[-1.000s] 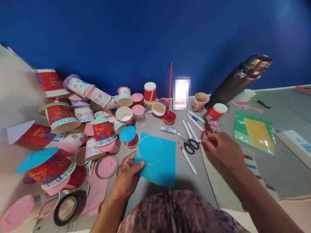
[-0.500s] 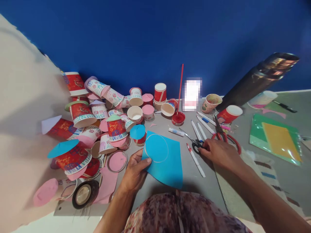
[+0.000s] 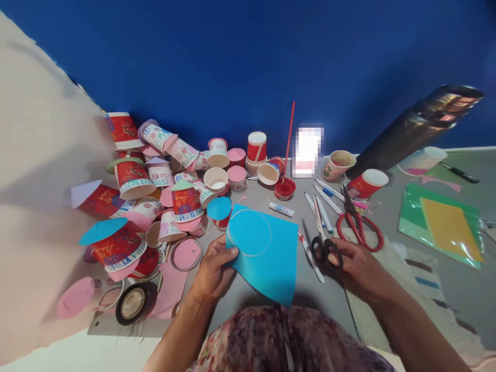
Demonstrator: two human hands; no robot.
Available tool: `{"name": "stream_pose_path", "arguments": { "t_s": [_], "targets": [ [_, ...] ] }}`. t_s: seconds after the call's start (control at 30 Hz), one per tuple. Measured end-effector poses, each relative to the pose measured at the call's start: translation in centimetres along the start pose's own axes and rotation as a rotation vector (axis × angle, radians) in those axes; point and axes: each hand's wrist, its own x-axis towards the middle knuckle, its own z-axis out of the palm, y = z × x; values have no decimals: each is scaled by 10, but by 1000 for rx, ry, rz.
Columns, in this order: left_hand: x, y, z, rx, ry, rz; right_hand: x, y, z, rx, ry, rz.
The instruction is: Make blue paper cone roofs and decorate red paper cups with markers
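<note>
A blue sheet of paper (image 3: 271,263) with a pale circle drawn near its upper left is pinched at its left edge by my left hand (image 3: 217,266), thumb on top. My right hand (image 3: 352,263) grips black-handled scissors (image 3: 320,237), which point away from me with their blades spread. The fingers are at the handle loops. Just left of the scissors lies a white marker with a red tip (image 3: 311,257). Red-handled scissors (image 3: 358,225) rest on the table beyond my right hand, and several white markers (image 3: 323,206) lie ahead of it.
Many decorated paper cups (image 3: 127,181) are heaped at the left, beside a roll of black tape (image 3: 136,302). A red paint pot (image 3: 284,190) with a brush stands at the back. A black flask (image 3: 411,132), plastic-wrapped coloured paper (image 3: 439,225) and a cloth (image 3: 383,289) are at the right.
My right hand has lifted the black-handled scissors off the table and drawn them closer, turning them to point forward. My left hand still holds the blue paper, which has shifted slightly.
</note>
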Motion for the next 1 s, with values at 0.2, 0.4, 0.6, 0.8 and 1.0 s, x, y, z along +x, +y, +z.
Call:
{"name": "stream_pose_path", "arguments": {
  "t_s": [0.2,0.4,0.6,0.8,1.0],
  "targets": [
    [-5,-1,1,27,33,-11,6,-2,2,445,30,33],
    [-4,0,1,57,67,-12,10,-12,-3,591,98,28],
    [-5,-1,8,53,66,-11,8,-2,1,654,3,173],
    [-8,-7,5,15,58,5,-14,-18,14,508,22,54],
    [-7,-7,3,-1,32,17,-19,-11,22,434,-9,158]
  ]
}}
